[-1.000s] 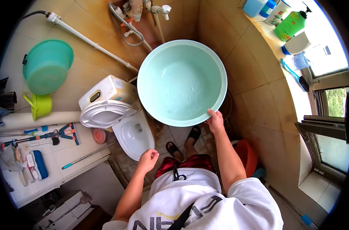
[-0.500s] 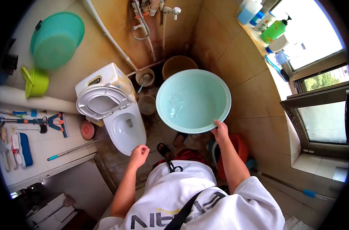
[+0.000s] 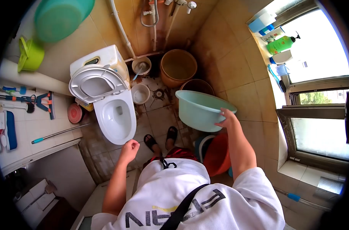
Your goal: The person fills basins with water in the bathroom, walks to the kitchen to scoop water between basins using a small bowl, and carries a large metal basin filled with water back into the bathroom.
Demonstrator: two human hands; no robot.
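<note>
Pale mint plastic is catching the light where a wide basin (image 3: pixel 199 113) is leaning on a tilt to the right of the toilet (image 3: pixel 115 119), its near outer wall showing and its mouth facing away from the person. The hands are staying well apart from each other: the right hand (image 3: pixel 229 118) is clamping the basin's near right rim, the thumb pressing on the outer wall, while the left hand (image 3: pixel 129 149) is curling into a loose fist near the front of the toilet bowl. Whether the basin's base is resting on anything is hard to tell. Just behind it, a dark bucket (image 3: pixel 199 86) is showing partly, and a larger brown bucket (image 3: pixel 178 65) is standing beyond, near the corner. An orange-red tub (image 3: pixel 217 155) is sitting below the right hand, beside the person's legs. Between toilet and buckets, a small white bowl (image 3: pixel 140 94) is lying on the tiled floor (image 3: pixel 159 117), and a white pot (image 3: pixel 137 60) is holding a brush. Dark sandals (image 3: pixel 150 142) are resting on the tiles, and a green pump bottle (image 3: pixel 280 45) is standing among other containers on the window sill.
</note>
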